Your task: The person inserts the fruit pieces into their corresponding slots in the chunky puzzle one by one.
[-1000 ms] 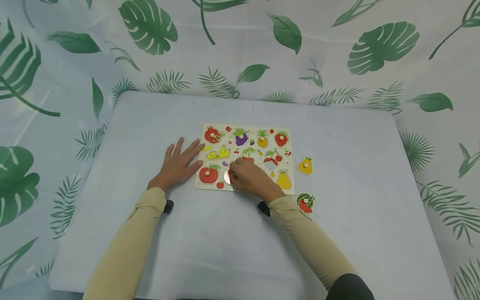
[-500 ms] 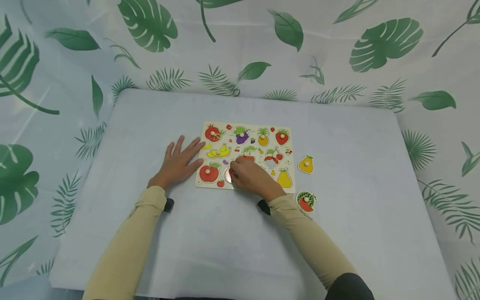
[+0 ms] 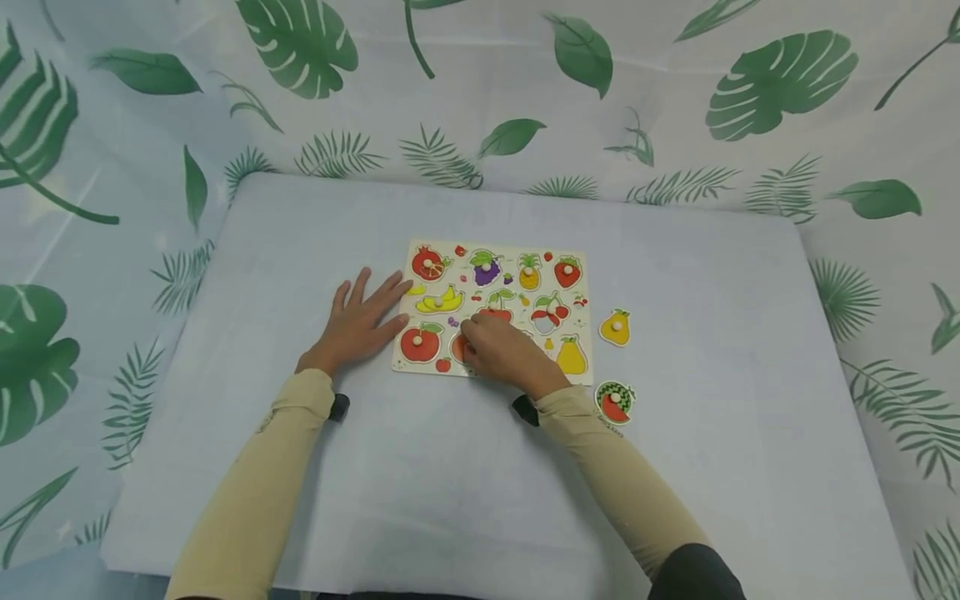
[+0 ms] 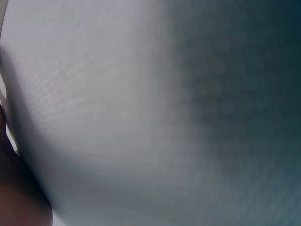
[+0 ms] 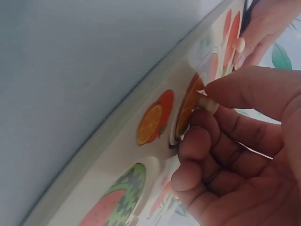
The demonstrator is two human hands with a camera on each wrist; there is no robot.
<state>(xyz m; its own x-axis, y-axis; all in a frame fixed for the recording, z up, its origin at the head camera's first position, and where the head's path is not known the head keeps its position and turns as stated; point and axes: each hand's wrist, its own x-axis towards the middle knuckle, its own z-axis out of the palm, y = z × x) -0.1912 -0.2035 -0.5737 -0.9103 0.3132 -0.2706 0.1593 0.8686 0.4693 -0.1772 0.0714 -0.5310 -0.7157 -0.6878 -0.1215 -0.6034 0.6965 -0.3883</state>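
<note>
On the table lies a wooden fruit knob puzzle board (image 3: pixel 420 369). My left hand (image 3: pixel 358 325) lies flat with spread fingers, its fingertips at the board's left edge. In the left wrist view only a sliver of that hand shows beside the blurred cloth. My right hand (image 3: pixel 506 354) is over the bottom row, pinching the knob (image 5: pixel 207 104) of an orange puzzle piece (image 5: pixel 187 110) between thumb and forefinger. The piece sits at its recess, a dark gap showing along its lower edge. An apple piece (image 3: pixel 420 342) is in the board left of it.
Right of the board lie a loose pear piece (image 3: pixel 616 328) and, nearer me, a loose watermelon piece (image 3: pixel 615 402). The board's watermelon recess (image 5: pixel 117 200) shows beside the right hand. A white cloth covers the table (image 3: pixel 720 375); a leaf-print curtain (image 3: pixel 570 100) stands behind.
Beside my right fingers, the pale shiny patch has given way to orange as the piece shifts slightly. Both hands stay in place; the head view has tilted a little.
</note>
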